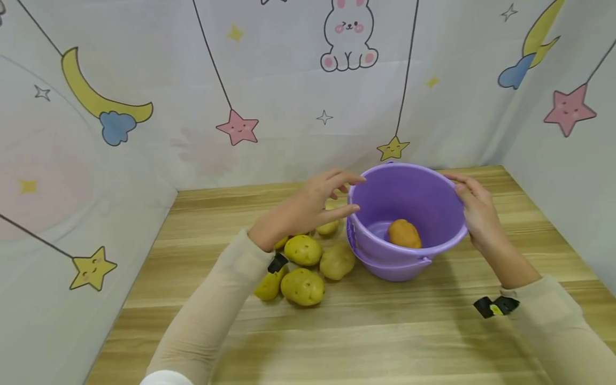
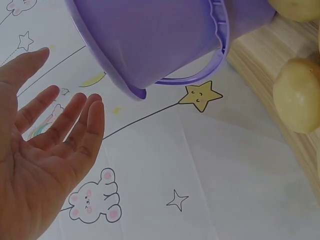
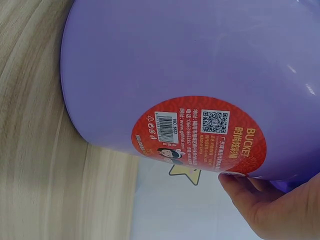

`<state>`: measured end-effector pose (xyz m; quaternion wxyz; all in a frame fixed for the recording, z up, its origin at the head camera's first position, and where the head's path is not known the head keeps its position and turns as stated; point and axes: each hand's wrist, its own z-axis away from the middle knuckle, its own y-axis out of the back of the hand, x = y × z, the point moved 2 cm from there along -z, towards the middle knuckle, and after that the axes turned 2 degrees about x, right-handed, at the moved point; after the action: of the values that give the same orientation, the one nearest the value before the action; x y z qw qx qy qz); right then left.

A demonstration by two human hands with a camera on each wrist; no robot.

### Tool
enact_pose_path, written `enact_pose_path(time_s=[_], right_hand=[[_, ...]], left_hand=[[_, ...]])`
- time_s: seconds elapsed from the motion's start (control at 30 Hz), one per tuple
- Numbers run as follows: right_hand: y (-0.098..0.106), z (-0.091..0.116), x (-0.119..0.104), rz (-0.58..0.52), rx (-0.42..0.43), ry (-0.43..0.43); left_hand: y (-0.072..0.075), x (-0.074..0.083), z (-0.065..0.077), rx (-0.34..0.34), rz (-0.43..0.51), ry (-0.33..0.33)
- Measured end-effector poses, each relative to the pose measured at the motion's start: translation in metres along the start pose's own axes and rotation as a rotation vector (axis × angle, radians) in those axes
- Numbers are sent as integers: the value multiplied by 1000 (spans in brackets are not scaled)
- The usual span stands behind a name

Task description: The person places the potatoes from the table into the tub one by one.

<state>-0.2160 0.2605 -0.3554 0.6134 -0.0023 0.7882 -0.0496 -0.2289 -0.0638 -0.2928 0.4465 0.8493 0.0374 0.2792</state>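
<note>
A purple bucket stands on the wooden table, its mouth tilted towards me. Inside, on its bottom, lies an orange-brown, potato-like lump. My right hand holds the bucket at its right rim; in the right wrist view, the fingertips meet the outer wall by a red label. At the opposite rim, my left hand is spread, thumb and fingers apart; the left wrist view shows its palm bare, with a gap to the bucket. Several yellow potatoes lie below and beyond the left hand, partly hidden by it.
The bucket's handle hangs down against its side. A white cloth printed with stars, moons and a rabbit walls in the table at the back and both sides. The potatoes crowd close to the bucket's left.
</note>
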Motion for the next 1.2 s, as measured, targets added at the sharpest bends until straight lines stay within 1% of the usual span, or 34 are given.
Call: enact_pose_path(time_s=[0.27,0.43,0.6,0.7,0.83,1.1,1.2], right_hand=[[-1,3,-1,-15,5,14],[0,5,0,-11,11,13],[0,6,0,-17,14,11],[-1,7,0,-22,11,3],[-1,8,0,-22,11,1],[-3,9,-1,4,16,-11],[-4,9,-2,1,18,-5]], left_hand=[[6,-1,12,1,-8,20],[8,-3,22,-11,-50,43],[9,-5,33,-15,-82,41],[11,-5,39,-26,-93,52],[12,-6,49,-41,-98,68],[11,-7,73,-73,-114,91],[9,-8,82,-97,-127,118]])
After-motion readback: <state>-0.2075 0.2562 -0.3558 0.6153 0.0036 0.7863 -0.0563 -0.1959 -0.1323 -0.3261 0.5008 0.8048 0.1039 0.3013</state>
